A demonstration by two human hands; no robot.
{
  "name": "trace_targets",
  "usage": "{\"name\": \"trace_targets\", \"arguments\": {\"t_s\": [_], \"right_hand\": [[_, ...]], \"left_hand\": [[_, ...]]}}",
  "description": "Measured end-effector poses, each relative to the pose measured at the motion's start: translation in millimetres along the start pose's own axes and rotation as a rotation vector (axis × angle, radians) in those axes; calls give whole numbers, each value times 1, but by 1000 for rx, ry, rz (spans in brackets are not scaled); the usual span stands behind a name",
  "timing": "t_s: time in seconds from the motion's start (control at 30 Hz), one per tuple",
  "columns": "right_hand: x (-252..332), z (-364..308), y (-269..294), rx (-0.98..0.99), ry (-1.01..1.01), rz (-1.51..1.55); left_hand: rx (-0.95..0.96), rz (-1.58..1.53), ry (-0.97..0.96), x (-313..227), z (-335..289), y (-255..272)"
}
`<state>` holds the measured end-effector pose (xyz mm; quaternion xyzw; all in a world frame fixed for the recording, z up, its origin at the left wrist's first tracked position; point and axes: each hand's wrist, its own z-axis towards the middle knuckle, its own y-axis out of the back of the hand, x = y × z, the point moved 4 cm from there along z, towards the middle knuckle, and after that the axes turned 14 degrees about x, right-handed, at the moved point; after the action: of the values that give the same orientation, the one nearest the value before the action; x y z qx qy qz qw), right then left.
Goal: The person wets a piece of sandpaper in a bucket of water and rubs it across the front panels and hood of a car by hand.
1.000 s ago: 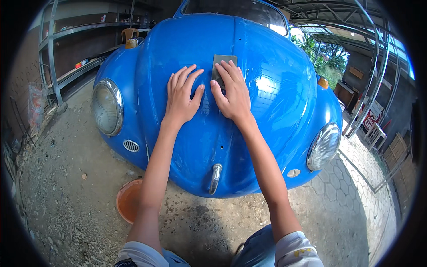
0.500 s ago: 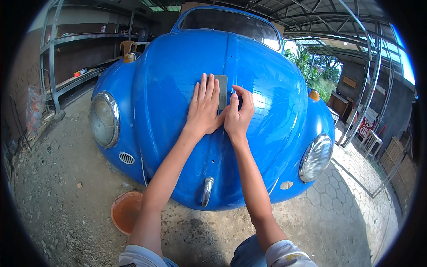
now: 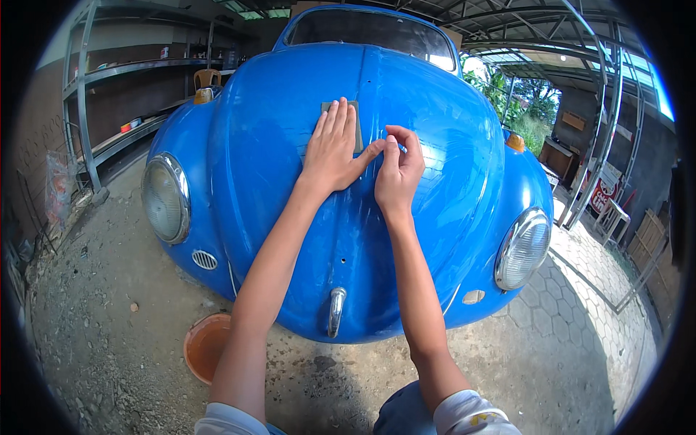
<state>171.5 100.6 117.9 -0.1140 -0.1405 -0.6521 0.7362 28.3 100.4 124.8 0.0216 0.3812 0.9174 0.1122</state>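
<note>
A blue rounded car hood (image 3: 290, 90) fills the middle of the view. My left hand (image 3: 335, 156) lies flat on it, fingers stretched out and thumb spread to the right. Under those fingers is a grey-green sheet that looks like sandpaper (image 3: 357, 134), its top and right edges showing. Just right of it, my right hand (image 3: 399, 170) is raised over the hood with its fingers curled in and the thumb near the index finger. Whether anything small sits in that pinch cannot be made out. Pale streaks mark the paint around both hands.
An orange-brown basin (image 3: 206, 348) of brownish liquid stands on the ground at the lower left. The car's left-side headlight (image 3: 165, 197), right-side headlight (image 3: 523, 249) and chrome hood handle (image 3: 336, 312) stick out. Metal shelving (image 3: 138, 69) stands at the far left.
My left hand has moved slightly up the hood and to the right, now covering more of the sheet. My right hand has moved right, away from the left thumb's base, its fingers still curled.
</note>
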Motion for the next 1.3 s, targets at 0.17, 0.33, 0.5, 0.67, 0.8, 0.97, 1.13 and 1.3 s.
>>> {"name": "trace_targets", "arguments": {"t_s": [0.17, 0.33, 0.5, 0.67, 0.8, 0.97, 1.13, 1.3], "right_hand": [[1, -2, 20, 34, 65, -202], [0, 7, 11, 115, 16, 43], [1, 7, 16, 130, 32, 23], [-6, 4, 24, 144, 28, -27], [-4, 4, 5, 137, 25, -48], [-4, 0, 4, 184, 68, -106], [-9, -5, 12, 200, -22, -218], [5, -2, -11, 208, 43, -284]], "left_hand": [[37, 87, -14, -21, -37, -9], [89, 25, 77, 18, 1, 14], [31, 89, 93, -3, -29, -3], [24, 162, -57, -10, -64, -11], [39, 8, 147, 41, -4, 19], [-54, 101, 112, 18, -28, 4], [-64, 79, -89, 0, -79, -11], [-78, 32, 81, 63, -12, 19]]}}
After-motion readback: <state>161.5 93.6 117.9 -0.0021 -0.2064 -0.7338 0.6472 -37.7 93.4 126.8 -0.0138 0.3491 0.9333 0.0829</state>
